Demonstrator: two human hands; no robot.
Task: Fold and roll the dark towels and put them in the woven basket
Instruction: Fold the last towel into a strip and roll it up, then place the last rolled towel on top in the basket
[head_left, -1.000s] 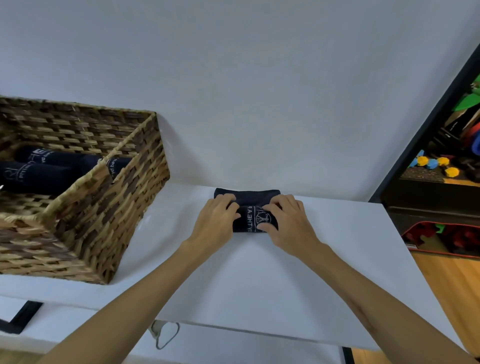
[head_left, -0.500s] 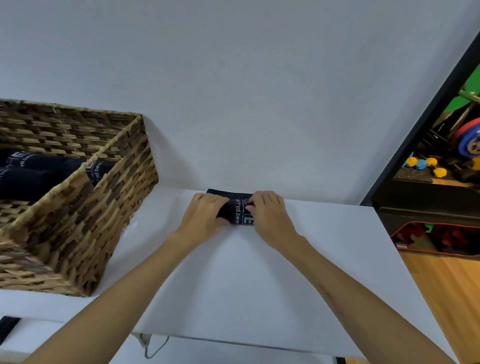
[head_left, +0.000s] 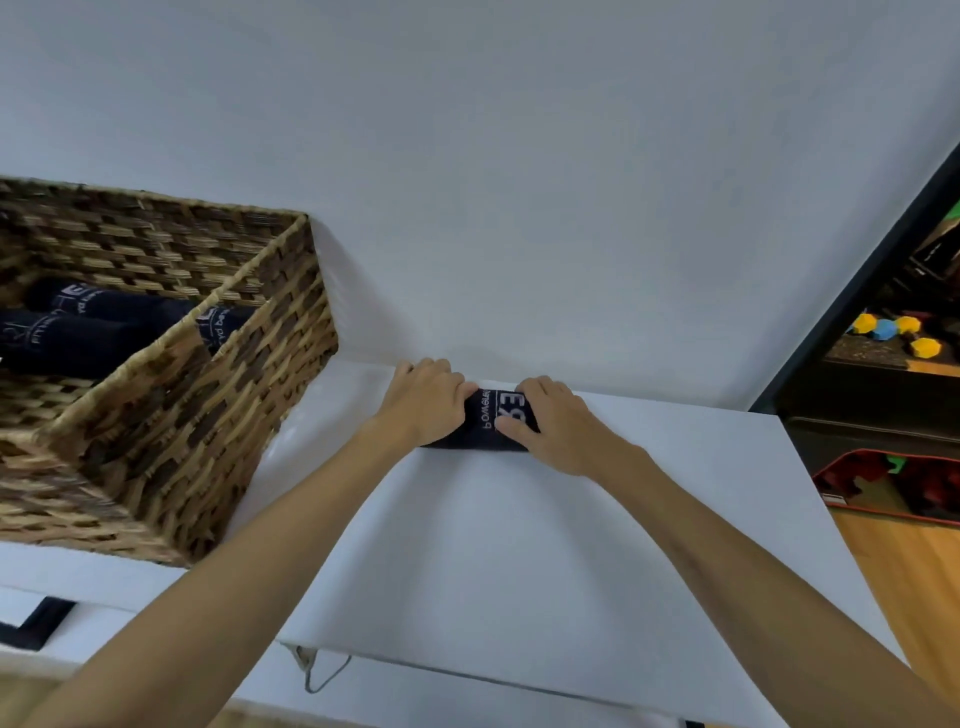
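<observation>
Right at the far edge of the white tabletop (head_left: 519, 545), against the pale wall (head_left: 519, 156), lies a dark towel (head_left: 485, 423) rolled into a short soft cylinder, with white lettering on its top (only a few letters legible); the left hand (head_left: 423, 402) grips its left end with fingers curled over the far side, and the right hand (head_left: 553, 426) clamps its right end, thumb pressed on the near face; both ends of the roll are hidden under the hands. At the tabletop's left edge stands the woven basket (head_left: 218, 431), rectangular, of coarse tan and brown weave, cut off by the frame on the left; inside it lie rolled dark towels (head_left: 88, 338), partly hidden behind its near rim. Well off to the right, past a black frame (head_left: 852, 291), blurred colourful objects (head_left: 893, 332) sit on a dark shelf above wooden floor (head_left: 904, 571).
</observation>
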